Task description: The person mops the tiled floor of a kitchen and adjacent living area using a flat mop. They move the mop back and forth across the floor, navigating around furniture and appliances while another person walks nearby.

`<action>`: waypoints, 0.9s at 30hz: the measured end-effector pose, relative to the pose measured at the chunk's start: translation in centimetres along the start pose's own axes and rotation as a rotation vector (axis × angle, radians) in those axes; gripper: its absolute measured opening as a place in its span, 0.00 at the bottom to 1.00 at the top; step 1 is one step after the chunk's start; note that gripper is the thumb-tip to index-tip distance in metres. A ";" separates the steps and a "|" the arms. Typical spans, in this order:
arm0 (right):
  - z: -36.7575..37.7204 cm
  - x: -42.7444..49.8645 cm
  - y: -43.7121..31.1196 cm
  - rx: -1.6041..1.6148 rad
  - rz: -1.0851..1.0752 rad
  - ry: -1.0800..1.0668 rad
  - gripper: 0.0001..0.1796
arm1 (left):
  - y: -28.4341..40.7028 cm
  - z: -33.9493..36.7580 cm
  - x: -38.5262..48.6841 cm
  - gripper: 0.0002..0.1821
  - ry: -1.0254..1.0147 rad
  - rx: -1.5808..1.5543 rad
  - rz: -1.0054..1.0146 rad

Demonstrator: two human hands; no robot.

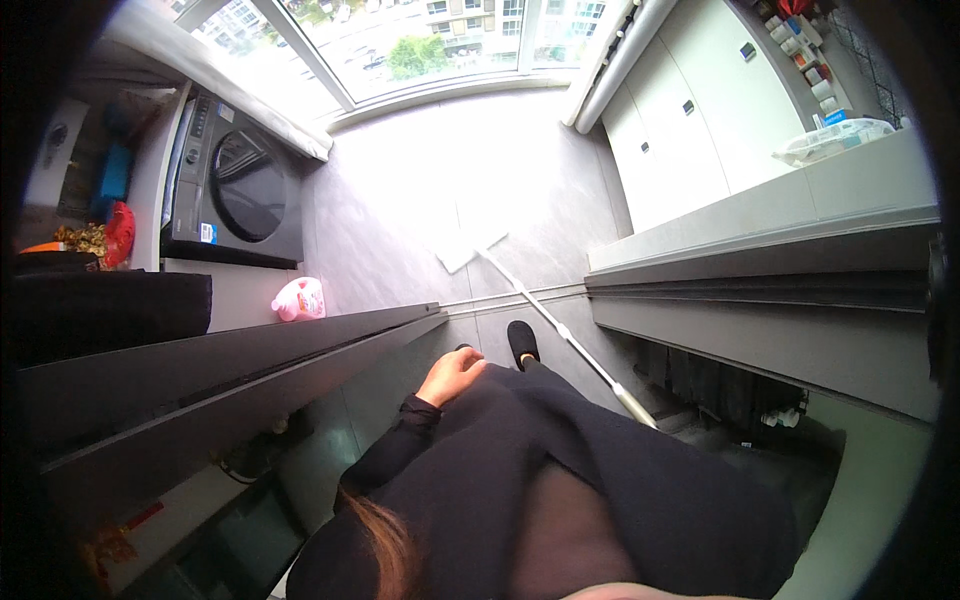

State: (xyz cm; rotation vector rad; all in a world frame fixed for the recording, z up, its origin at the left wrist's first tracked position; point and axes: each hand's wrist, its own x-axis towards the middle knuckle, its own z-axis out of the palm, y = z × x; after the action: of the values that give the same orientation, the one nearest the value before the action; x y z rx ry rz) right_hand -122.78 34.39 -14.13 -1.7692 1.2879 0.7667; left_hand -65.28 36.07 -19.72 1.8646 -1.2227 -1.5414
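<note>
My left hand [452, 375] hangs in front of my dark clothing, empty, with the thumb a little apart from the loosely curved fingers. My right hand is out of view. A flat mop crosses the doorway. Its white rectangular head [471, 252] lies on the glossy grey tile floor [360, 232] beyond the sill. From the head, the white telescopic pole [564, 332] slants back to the right side of my body. The grip end of that pole [636, 409] passes behind my dark sleeve, so its top is hidden. One black slipper [523, 341] stands just before the sill.
Sliding-door frames [300, 337] flank the opening, and a raised track [517, 296] crosses the floor. A grey front-loading washing machine [240, 184] stands left, near a pink detergent bottle [301, 298]. White cabinets [675, 135] line the right side. Windows [435, 45] close the far end.
</note>
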 end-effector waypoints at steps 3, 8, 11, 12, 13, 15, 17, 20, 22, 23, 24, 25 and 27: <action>-0.5 -2.6 1.9 -0.113 0.042 0.064 0.44 | -0.4 -0.1 0.5 0.20 -0.015 0.016 -0.013; -4.0 4.7 -1.0 -0.255 0.026 0.127 0.40 | -0.9 -1.0 -0.9 0.19 0.085 -0.029 -0.008; -7.4 15.3 -7.3 -0.275 -0.232 0.273 0.35 | -1.7 -1.7 -3.0 0.17 0.198 -0.058 -0.035; -8.3 19.3 -10.2 -0.266 -0.315 0.356 0.32 | -1.9 -1.9 -3.8 0.16 0.231 -0.072 -0.053; -9.6 23.3 -13.1 -0.292 -0.376 0.377 0.30 | -2.2 -1.9 -4.6 0.16 0.279 -0.134 -0.068; -12.0 30.5 -20.5 -0.320 -0.497 0.475 0.27 | -2.9 -1.7 -6.8 0.15 0.359 -0.272 -0.109; -14.4 36.0 -28.9 -0.241 -0.551 0.445 0.23 | -3.3 -1.1 -9.1 0.14 0.439 -0.354 -0.157; -16.8 41.4 -42.2 -0.174 -0.656 0.441 0.18 | -3.3 0.1 -11.9 0.15 0.581 -0.401 -0.222; -17.6 43.2 -49.9 -0.165 -0.632 0.445 0.14 | -3.0 0.8 -13.2 0.16 0.605 -0.416 -0.261; -17.8 43.5 -52.7 -0.155 -0.628 0.467 0.15 | -2.7 1.1 -13.6 0.16 0.618 -0.408 -0.273; -18.1 43.7 -55.0 -0.157 -0.601 0.463 0.15 | -2.5 1.2 -13.8 0.16 0.602 -0.366 -0.320; -18.4 43.7 -56.6 -0.202 -0.578 0.515 0.14 | -2.2 1.3 -14.0 0.16 0.592 -0.360 -0.324; -19.7 43.5 -57.4 -0.248 -0.510 0.606 0.15 | -1.7 1.2 -14.0 0.16 0.578 -0.397 -0.324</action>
State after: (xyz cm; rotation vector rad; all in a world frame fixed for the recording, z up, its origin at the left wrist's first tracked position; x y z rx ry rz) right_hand -54.73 6.16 -26.12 -2.5158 1.0406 0.0940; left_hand -65.73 48.86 -13.58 2.0766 -0.3449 -1.1422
